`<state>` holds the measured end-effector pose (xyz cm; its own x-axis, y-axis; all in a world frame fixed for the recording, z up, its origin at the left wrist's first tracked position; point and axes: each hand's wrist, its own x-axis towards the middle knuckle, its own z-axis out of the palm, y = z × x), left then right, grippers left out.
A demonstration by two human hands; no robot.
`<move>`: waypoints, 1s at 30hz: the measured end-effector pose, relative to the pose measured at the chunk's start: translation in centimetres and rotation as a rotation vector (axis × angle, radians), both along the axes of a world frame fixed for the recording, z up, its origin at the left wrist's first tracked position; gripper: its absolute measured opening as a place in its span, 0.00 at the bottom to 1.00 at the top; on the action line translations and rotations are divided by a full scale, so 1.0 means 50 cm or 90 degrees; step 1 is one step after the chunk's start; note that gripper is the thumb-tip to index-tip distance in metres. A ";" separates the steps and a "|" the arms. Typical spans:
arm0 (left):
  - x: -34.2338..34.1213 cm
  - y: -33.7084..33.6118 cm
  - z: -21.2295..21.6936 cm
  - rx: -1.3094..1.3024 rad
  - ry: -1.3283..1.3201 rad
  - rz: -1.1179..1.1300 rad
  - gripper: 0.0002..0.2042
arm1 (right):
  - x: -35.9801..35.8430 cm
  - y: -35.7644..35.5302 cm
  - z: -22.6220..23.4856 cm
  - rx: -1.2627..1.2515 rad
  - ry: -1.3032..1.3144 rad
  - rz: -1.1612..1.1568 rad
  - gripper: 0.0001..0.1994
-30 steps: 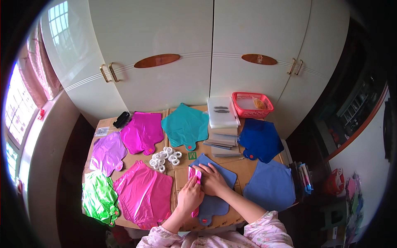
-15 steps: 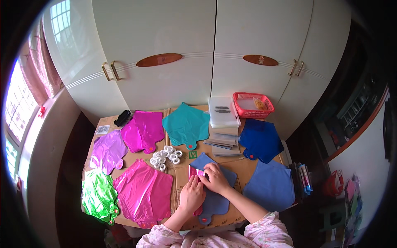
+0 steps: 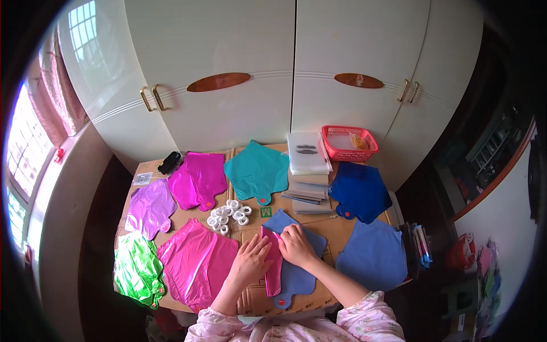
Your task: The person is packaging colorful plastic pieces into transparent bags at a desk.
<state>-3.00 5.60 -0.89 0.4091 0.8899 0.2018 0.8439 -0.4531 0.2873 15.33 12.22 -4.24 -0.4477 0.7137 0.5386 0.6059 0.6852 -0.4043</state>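
Observation:
A deflated pink foil balloon [image 3: 273, 277], folded into a long narrow strip, lies on a flat blue-grey foil balloon [image 3: 299, 276] at the front middle of the cardboard. My left hand [image 3: 249, 263] is open, its fingers stretched out and the tips resting at the strip's left edge. At the strip's upper right edge, my right hand [image 3: 297, 246] is closed with bent fingers, pinching the foil; the fingertips are partly hidden. Left of my hands an unfolded pink foil balloon [image 3: 196, 262] is spread out. Just beyond them sits a heap of small white ribbon rolls [image 3: 229, 215].
Flat foil balloons lie around: green [image 3: 137, 268], lilac [image 3: 149, 208], magenta [image 3: 196, 179], teal [image 3: 257, 174], dark blue [image 3: 360, 192] and blue [image 3: 371, 256]. Grey card stacks [image 3: 310, 196], clear plastic sleeves [image 3: 307, 162] and a red basket [image 3: 348, 151] stand toward the white cupboard [image 3: 228, 45].
My left hand has slid left and back off the middle of the folded pink balloon, baring more of the strip. My right hand has stayed at its upper edge.

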 end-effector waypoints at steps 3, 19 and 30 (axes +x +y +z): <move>-0.002 0.003 0.010 -0.013 0.023 -0.003 0.29 | 0.001 0.000 -0.002 -0.003 0.000 -0.001 0.06; 0.004 0.004 -0.010 -0.011 0.062 -0.001 0.34 | 0.001 0.001 -0.001 -0.015 0.008 -0.005 0.03; 0.000 0.002 -0.021 0.009 0.113 0.004 0.35 | 0.002 -0.019 0.059 0.026 0.051 -0.038 0.11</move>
